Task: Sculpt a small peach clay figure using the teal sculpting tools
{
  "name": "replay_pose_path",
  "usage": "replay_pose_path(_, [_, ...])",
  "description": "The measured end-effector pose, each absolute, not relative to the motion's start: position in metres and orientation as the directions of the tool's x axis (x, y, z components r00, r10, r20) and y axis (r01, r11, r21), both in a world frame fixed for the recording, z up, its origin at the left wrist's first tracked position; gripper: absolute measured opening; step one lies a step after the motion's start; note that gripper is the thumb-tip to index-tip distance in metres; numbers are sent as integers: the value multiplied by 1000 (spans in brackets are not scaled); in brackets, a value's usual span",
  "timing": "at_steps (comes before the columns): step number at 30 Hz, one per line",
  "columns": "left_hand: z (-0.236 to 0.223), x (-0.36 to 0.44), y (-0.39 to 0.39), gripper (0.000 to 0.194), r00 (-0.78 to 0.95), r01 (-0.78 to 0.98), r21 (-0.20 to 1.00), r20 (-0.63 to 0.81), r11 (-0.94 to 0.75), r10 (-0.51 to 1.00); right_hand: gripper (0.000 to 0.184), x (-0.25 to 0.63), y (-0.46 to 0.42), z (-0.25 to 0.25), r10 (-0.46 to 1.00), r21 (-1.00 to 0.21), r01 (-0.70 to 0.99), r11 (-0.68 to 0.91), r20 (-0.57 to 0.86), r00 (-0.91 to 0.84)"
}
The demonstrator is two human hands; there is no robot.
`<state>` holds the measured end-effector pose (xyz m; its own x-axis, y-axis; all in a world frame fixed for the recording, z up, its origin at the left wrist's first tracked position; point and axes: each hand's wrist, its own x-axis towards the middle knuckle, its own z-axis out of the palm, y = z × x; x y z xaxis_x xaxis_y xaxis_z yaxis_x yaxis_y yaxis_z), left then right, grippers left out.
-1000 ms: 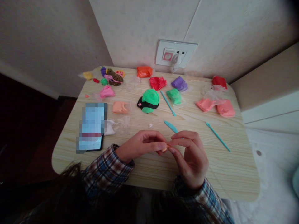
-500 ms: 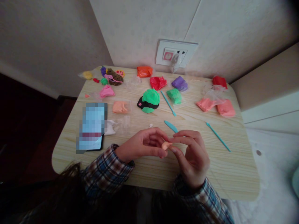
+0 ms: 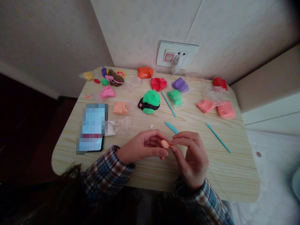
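Observation:
A small, flattened lump of peach modelling clay [image 3: 165, 144] is held above the front of the table. My right hand [image 3: 191, 157] pinches its right end between thumb and fingertips. Curled around the left side of the lump, my left hand [image 3: 146, 146] has its fingertips against it and its thumb below. Beyond the hands sits a green clay dome with a black band [image 3: 151, 101] and a small pink detail. A tiny white piece [image 3: 151, 127] lies in front of it. Just past my right fingers is a blue modelling knife [image 3: 171, 127], its near end hidden by them.
A phone [image 3: 92, 128] lies at the left, beside a bag of white clay [image 3: 110, 128]. Bagged peach clay [image 3: 120, 107] and several other coloured packs line the back. Thin blue tools [image 3: 168, 104] lie at centre and right. A wall socket [image 3: 177, 56] holds a plug.
The peach lump has turned between my fingers and now shows a rounder, flatter face. Both hands stay in nearly the same place; the things on the table have not moved.

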<state>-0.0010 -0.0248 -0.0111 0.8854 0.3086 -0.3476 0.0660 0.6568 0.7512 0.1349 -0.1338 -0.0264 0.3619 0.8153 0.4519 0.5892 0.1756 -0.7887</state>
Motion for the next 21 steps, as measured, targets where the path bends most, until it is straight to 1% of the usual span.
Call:
replay_pose_path(6, [-11, -2, -24, 25, 884, 65, 771, -339, 633, 323, 10, 134, -135, -27, 817, -785, 582, 212, 469, 335])
replay_pose_path(12, [-11, -1, -24, 27, 889, 92, 752, -357, 653, 286, 12, 134, -135, -26, 810, -769, 590, 245, 497, 311])
replay_pose_path(16, [-10, -1, -23, 29, 898, 97, 735, -355, 671, 259, 9, 134, -135, -25, 804, -766, 592, 251, 506, 314])
replay_pose_path(21, [-11, 0, -24, 28, 896, 92, 765, -343, 637, 282, 10, 135, -134, -26, 801, -758, 597, 262, 516, 303])
